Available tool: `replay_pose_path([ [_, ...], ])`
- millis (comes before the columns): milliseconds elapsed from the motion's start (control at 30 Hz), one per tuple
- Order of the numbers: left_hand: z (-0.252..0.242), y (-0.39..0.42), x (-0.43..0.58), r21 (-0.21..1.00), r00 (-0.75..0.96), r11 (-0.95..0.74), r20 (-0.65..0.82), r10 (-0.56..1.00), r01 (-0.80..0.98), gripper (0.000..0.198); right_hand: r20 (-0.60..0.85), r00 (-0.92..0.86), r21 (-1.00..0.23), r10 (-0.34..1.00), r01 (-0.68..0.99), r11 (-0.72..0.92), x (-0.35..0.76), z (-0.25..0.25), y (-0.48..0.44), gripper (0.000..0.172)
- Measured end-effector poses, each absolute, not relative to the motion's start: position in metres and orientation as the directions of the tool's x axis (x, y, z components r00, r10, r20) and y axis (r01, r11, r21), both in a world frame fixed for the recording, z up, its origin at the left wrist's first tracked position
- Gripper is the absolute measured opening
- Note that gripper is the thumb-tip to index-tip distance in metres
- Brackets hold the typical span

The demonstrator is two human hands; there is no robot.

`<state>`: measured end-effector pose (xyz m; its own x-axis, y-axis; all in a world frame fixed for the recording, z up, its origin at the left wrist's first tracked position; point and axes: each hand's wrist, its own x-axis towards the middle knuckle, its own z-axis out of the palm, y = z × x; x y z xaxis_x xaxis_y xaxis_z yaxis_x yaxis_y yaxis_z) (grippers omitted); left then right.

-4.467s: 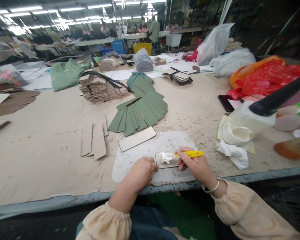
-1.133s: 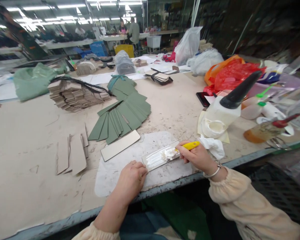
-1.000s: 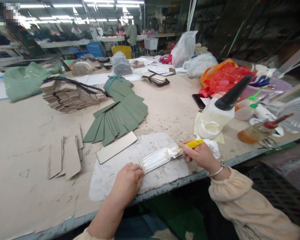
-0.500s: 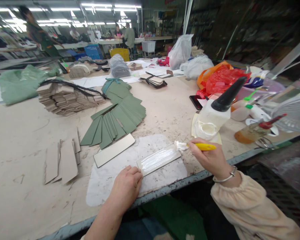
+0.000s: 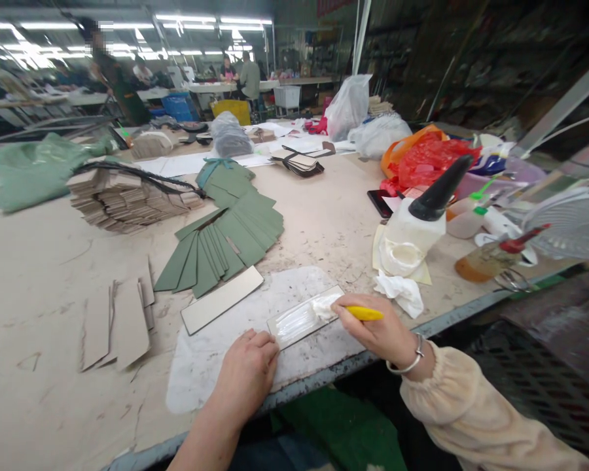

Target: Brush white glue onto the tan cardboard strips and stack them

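Note:
My right hand [image 5: 375,330] is closed round a glue brush [image 5: 366,313] with a yellow handle. Its white, glue-loaded bristles touch a flat rectangular panel [image 5: 299,322], whose top is streaked with wet white glue. At the panel's left end, the curled fingers of my left hand [image 5: 251,366] grip the edge; their tips are partly hidden. Both lie over a whitish sheet [image 5: 191,376] near the table's front edge. A second, pale dry panel [image 5: 222,299] rests just beyond, beside a fanned stack of green panels [image 5: 226,245].
A white glue bottle [image 5: 407,229] with a black cone stands to the right, a crumpled tissue [image 5: 401,292] before it. Loose grey-beige pieces [image 5: 122,324] lie left, with a tied bundle [image 5: 127,203] behind. An amber bottle [image 5: 478,261] sits far right. People work in the background.
My right hand has drawn the brush leftward from the panel's right end onto its glued surface. The crumpled tissue now shows. My left hand stays at the panel's left end.

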<state>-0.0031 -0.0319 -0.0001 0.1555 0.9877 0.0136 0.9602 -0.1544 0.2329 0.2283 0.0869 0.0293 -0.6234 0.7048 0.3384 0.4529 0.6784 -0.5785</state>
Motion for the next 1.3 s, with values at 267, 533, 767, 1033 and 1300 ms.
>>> replay_pose_path([
  [267, 0.003, -0.031, -0.002, 0.247, 0.144, -0.133, -0.025, 0.989, 0.96, 0.021, 0.423, -0.551, -0.435, 0.719, 0.572, 0.695, 0.251, 0.021, 0.108, 0.013],
  [533, 0.001, -0.031, -0.002, 0.245, 0.15, -0.14, -0.021, 0.988, 0.959, 0.022, 0.433, -0.675, -0.489, 0.597, 0.381, 0.785, 0.234, 0.021, 0.09, 0.012],
  [767, 0.004, -0.033, -0.002, 0.259, 0.137, -0.126, -0.025, 0.99, 0.958, 0.022, 0.462, -0.599, -0.406, 0.654, 0.513, 0.757, 0.253, 0.018, 0.105, 0.009],
  [1033, 0.0, -0.032, -0.003, 0.249, 0.138, -0.131, -0.011, 0.99, 0.96, 0.021, 0.456, -0.629, -0.438, 0.63, 0.457, 0.774, 0.249, 0.023, 0.096, 0.008],
  [1300, 0.0, -0.033, -0.003, 0.247, 0.141, -0.134, -0.012, 0.99, 0.96, 0.02, 0.367, -0.652, -0.573, 0.663, 0.404, 0.714, 0.236, 0.02, 0.087, 0.011],
])
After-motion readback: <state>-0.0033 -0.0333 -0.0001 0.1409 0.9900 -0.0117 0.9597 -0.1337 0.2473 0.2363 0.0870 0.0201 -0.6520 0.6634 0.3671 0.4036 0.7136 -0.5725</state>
